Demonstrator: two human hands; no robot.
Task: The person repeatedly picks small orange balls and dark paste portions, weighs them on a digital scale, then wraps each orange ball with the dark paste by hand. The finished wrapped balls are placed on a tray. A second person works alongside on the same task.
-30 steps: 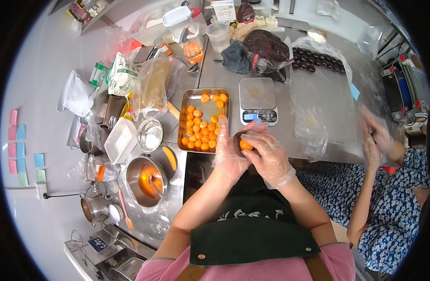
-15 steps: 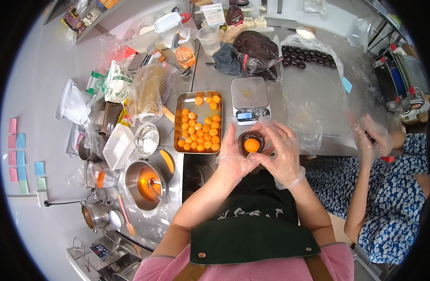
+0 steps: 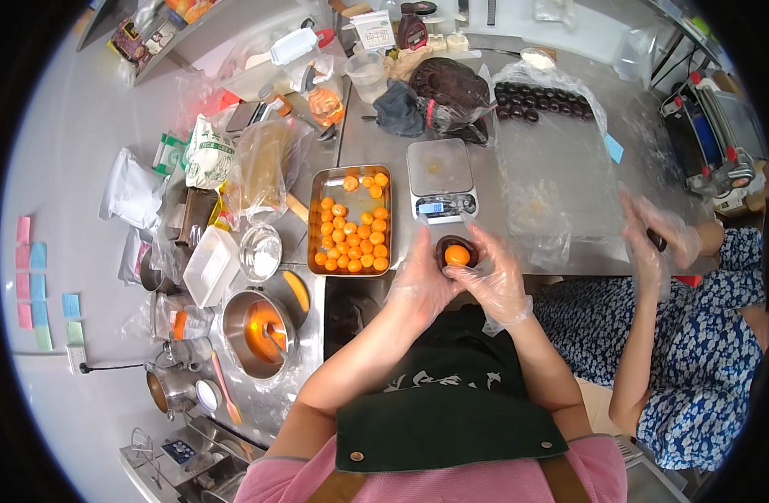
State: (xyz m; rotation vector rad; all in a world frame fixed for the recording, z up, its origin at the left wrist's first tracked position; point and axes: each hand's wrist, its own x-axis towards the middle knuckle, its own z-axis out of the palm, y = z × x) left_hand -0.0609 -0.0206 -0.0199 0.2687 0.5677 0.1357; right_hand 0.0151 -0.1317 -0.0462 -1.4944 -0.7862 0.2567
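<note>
My left hand (image 3: 419, 283) and my right hand (image 3: 495, 281), both in thin clear gloves, cup a dark brown dough piece with an orange ball (image 3: 456, 253) set in its middle. They hold it just in front of a small kitchen scale (image 3: 440, 178). To the left of my hands lies a metal tray (image 3: 321, 265) with several orange balls in it.
A plastic-covered tray (image 3: 552, 168) with several dark balls along its far edge lies to the right. A dark dough mass in a bag (image 3: 451, 88) sits behind the scale. Another person's gloved hands (image 3: 652, 235) work at the right. Bowls and pots (image 3: 254, 331) crowd the left counter.
My hands have shifted slightly right and opened around the dough, so the orange ball now shows in the middle of the dark dough.
</note>
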